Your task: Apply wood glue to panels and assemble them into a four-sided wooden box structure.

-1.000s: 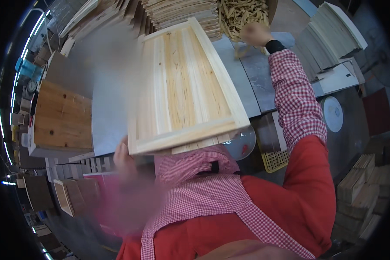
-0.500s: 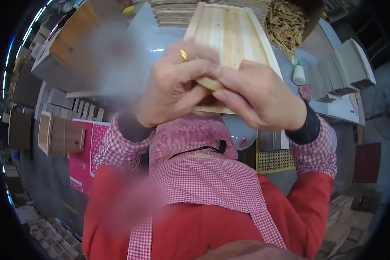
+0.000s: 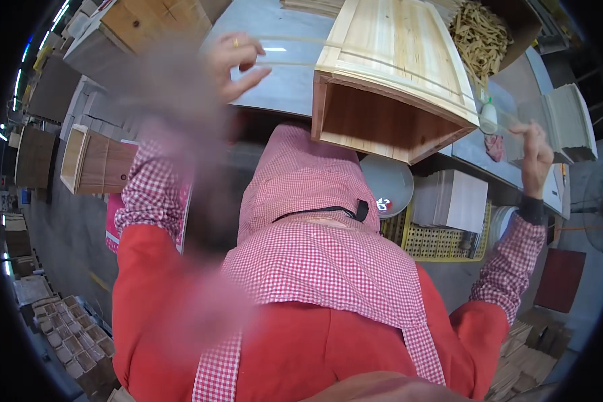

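A person in a red top and a pink checked apron stood at a grey table (image 3: 285, 80). A pale wooden box (image 3: 395, 74) lay on the table with its open side facing the person, and the inside looked darker brown. A thin pale band (image 3: 409, 74) ran across the top of the box from one hand to the other.

The left hand (image 3: 234, 63) was up over the table, left of the box. Its fingers were curled and pinched on the end of the band. The right hand (image 3: 534, 157) was far out to the right, past the box's corner, closed on the other end of the band.

A heap of small wood sticks (image 3: 479, 37) sat in a box behind the wooden box. A small white bottle (image 3: 489, 117) stood near the right corner. A round grey dish (image 3: 388, 184) and a yellow crate (image 3: 442, 244) sat lower down, under the table edge. Another wooden box (image 3: 90, 161) stood on the floor to the left. More small boxes (image 3: 74, 328) lay in rows on the dark floor. Piles of flat boards (image 3: 569, 120) were stacked on the right.
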Motion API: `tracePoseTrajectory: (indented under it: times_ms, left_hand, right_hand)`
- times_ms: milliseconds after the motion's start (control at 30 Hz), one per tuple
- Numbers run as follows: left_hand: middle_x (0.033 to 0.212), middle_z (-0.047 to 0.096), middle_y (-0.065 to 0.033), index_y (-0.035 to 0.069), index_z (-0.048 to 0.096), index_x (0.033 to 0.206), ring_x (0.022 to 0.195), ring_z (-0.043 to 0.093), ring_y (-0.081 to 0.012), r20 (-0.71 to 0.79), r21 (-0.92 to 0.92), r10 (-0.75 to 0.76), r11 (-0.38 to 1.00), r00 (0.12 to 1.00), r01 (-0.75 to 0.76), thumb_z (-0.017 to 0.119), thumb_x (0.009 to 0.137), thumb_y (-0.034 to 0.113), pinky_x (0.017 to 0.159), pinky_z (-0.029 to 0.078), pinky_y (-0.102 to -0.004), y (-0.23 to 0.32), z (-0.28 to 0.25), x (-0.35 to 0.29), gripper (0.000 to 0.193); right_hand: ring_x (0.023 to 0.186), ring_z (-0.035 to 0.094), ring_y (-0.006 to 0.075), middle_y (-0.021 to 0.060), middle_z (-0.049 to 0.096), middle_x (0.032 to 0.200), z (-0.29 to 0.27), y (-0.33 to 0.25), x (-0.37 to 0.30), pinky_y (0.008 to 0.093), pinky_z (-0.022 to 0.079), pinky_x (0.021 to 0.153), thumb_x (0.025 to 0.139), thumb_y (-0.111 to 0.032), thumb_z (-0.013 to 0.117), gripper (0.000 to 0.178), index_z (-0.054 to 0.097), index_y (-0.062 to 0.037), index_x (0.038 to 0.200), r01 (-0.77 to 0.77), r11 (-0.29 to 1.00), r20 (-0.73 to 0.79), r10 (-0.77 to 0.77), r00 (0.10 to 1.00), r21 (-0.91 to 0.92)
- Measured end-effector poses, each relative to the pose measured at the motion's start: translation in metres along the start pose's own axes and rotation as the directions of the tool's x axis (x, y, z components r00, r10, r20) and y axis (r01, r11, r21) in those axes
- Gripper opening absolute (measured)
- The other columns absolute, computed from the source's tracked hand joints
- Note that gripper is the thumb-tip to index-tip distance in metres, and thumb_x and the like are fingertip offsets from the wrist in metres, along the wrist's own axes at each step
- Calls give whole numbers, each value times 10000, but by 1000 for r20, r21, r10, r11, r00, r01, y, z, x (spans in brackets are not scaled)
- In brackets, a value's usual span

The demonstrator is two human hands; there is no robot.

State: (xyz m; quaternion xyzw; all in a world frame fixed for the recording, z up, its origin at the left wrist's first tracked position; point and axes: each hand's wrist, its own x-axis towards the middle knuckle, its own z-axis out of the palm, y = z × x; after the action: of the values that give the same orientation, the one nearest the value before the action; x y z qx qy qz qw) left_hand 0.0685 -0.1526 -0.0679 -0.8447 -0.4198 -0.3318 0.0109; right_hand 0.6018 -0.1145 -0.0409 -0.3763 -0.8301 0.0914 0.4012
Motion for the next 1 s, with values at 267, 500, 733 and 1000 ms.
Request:
tracePoseTrajectory:
  times_ms: [267, 500, 733, 1000]
  left_hand:
    - [990, 635, -106, 55, 455, 696, 1175, 560, -322, -75, 112, 82, 991, 994, -74, 702, 717, 20, 1046, 329, -495, -1, 27, -13, 251]
    - [1058, 627, -124, 49, 521, 736, 1095, 602, -314, 79, -17, 54, 998, 995, -53, 706, 713, 30, 1068, 305, -507, 14, 7, 3, 187]
    - [1096, 616, -99, 82, 624, 886, 1080, 571, -300, 243, 178, 74, 977, 967, -119, 703, 716, 54, 1054, 327, -506, 10, 82, -54, 190]
    - [1068, 600, -100, 98, 644, 974, 1052, 535, -321, 279, 403, -20, 910, 960, -98, 677, 729, 123, 948, 393, -501, -14, 142, -80, 249]
  right_hand:
    - [1083, 601, 273, 67, 622, 796, 43, 2, -34, 478, 302, 1049, 879, -70, 504, 190, 570, -5, 714, 20, 984, 184, 12, 983, -176]
    - [1148, 582, 297, 59, 618, 786, 29, 0, -24, 504, 288, 1061, 804, 2, 521, 147, 533, -6, 658, 32, 995, 278, -6, 961, -89]
    - [1120, 544, 288, 67, 653, 950, 86, 34, -68, 498, 287, 1070, 729, -39, 653, 85, 594, -53, 669, 113, 953, 330, -15, 944, -281]
    - [1070, 554, 274, 69, 647, 966, 139, 69, -93, 502, 288, 1064, 706, -87, 702, 83, 628, -85, 744, 147, 758, 256, 28, 966, -636]
